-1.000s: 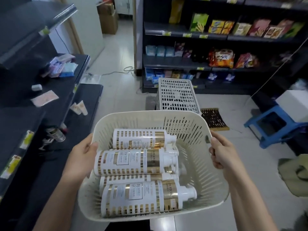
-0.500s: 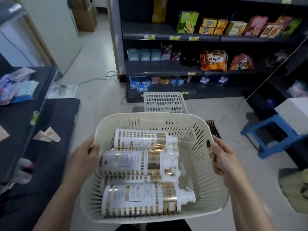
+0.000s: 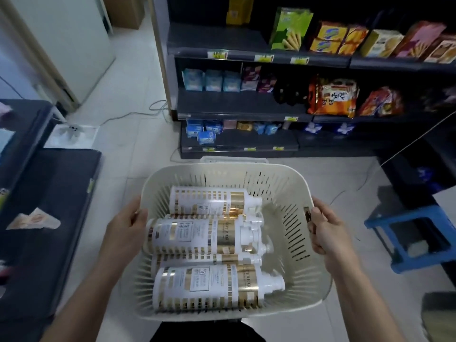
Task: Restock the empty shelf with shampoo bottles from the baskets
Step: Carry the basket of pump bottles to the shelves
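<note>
Currently held mid-air: basket, left hand and right hand each curled over opposite rim edges. Four shampoo bottles visible, lying sideways, stacked toward left wall. Probably heavy, lopsided load; slick rigid plastic, pump heads weak, so best gripped round body.

Left hand and right hand bare, forearms uncovered to lower frame edge; black garment bottom centre, detail unclear.
</note>
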`<state>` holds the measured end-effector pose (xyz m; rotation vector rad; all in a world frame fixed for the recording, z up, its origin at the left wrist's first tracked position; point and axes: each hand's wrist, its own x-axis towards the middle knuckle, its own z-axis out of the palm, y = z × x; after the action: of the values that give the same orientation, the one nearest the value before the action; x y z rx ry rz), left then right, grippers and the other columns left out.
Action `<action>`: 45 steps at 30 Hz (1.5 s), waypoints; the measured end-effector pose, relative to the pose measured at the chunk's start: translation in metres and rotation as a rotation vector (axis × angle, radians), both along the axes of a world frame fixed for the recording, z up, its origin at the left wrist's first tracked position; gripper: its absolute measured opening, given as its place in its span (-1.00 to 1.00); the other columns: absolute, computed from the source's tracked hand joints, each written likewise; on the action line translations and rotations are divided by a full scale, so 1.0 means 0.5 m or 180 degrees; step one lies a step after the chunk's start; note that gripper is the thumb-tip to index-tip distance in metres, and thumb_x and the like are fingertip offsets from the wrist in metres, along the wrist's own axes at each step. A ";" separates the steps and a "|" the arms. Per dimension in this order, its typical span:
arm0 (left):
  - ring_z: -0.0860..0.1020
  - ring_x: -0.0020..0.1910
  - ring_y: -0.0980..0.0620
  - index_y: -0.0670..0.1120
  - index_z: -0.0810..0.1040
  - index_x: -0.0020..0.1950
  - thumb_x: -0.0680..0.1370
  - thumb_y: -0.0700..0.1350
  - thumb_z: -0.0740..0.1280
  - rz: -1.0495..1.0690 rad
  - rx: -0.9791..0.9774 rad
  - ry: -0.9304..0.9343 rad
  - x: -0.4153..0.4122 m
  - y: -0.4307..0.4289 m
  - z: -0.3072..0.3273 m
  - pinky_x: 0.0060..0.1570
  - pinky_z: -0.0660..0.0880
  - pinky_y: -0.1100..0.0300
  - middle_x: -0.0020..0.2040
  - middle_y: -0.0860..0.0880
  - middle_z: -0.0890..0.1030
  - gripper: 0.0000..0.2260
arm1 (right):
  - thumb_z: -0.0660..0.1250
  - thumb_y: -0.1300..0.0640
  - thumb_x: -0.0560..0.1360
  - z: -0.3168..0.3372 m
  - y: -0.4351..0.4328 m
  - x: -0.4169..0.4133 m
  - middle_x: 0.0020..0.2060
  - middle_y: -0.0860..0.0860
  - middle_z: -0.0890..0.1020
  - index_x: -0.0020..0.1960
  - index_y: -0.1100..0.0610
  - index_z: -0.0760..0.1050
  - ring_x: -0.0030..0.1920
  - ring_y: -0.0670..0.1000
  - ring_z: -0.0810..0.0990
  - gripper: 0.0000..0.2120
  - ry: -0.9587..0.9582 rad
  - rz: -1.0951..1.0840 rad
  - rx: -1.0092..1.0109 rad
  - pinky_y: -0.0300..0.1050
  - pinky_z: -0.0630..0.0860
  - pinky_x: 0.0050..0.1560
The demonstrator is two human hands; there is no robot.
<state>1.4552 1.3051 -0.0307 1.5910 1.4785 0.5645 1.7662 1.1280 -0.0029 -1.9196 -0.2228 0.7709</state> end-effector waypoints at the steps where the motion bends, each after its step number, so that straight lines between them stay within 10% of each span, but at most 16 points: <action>1: 0.59 0.05 0.02 0.09 0.48 0.36 0.64 -0.17 0.18 -0.0036 0.0039 0.0012 0.021 0.024 -0.005 0.02 0.50 0.09 0.15 0.08 0.62 -0.67 | 0.16 0.08 0.66 -0.006 0.024 0.020 -0.38 -0.02 0.39 0.37 -0.12 0.48 -0.47 -0.08 0.22 -0.68 0.0025 0.0006 -0.0002 -0.26 0.17 -0.62; 6: 0.49 -0.23 0.03 0.03 0.48 0.38 0.63 -0.22 0.15 -0.0225 0.0037 0.0129 0.126 0.152 -0.023 -0.22 0.37 0.13 -0.18 -0.03 0.59 -0.65 | 0.16 0.10 0.66 -0.051 0.125 0.097 -0.39 0.00 0.38 0.33 -0.11 0.52 -0.46 -0.05 0.21 -0.69 -0.0014 -0.0273 -0.0015 -0.31 0.15 -0.60; 16: 0.54 0.02 -0.10 -0.03 0.33 0.50 0.66 -0.17 0.11 -0.0252 -0.0073 0.0357 0.300 0.353 -0.091 -0.02 0.37 0.14 0.09 -0.05 0.57 -0.61 | 0.13 0.03 0.67 -0.171 0.322 0.263 -0.26 -0.13 0.41 0.39 -0.15 0.45 -0.39 -0.11 0.33 -0.67 -0.0193 -0.0189 -0.0251 -0.33 0.28 -0.59; 32: 0.52 0.11 -0.09 -0.06 0.26 0.53 0.68 -0.15 0.05 0.0082 -0.0034 0.0773 0.471 0.483 -0.259 0.04 0.34 0.20 0.29 -0.18 0.54 -0.60 | 0.10 0.06 0.68 -0.332 0.492 0.431 0.17 0.04 0.61 0.42 -0.04 0.43 0.06 0.02 0.59 -0.66 -0.0621 0.0298 -0.0323 -0.12 0.57 0.03; 36: 0.53 -0.05 -0.11 -0.08 0.23 0.54 0.68 -0.14 0.05 -0.0021 0.0100 0.1024 0.473 0.485 -0.259 -0.08 0.36 0.14 0.16 -0.28 0.59 -0.60 | 0.08 0.12 0.68 -0.316 0.494 0.425 0.01 -0.08 0.57 0.41 0.02 0.43 -0.10 -0.28 0.51 -0.65 -0.0964 0.0451 -0.0560 -0.35 0.42 -0.17; 45: 0.48 -0.25 -0.08 -0.11 0.15 0.55 0.66 -0.18 0.09 -0.0132 0.0101 0.1421 0.480 0.490 -0.258 -0.24 0.40 0.06 -0.08 -0.27 0.59 -0.56 | -0.02 0.09 0.69 -0.320 0.500 0.422 -0.24 0.09 0.58 0.39 0.04 0.33 -0.28 0.05 0.54 -0.68 -0.1362 0.0776 -0.1039 -0.17 0.34 -0.37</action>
<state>1.6953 1.5503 -0.1599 1.8494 1.7590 0.2139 1.9769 1.3779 -0.1631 -2.3885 -0.6355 0.5675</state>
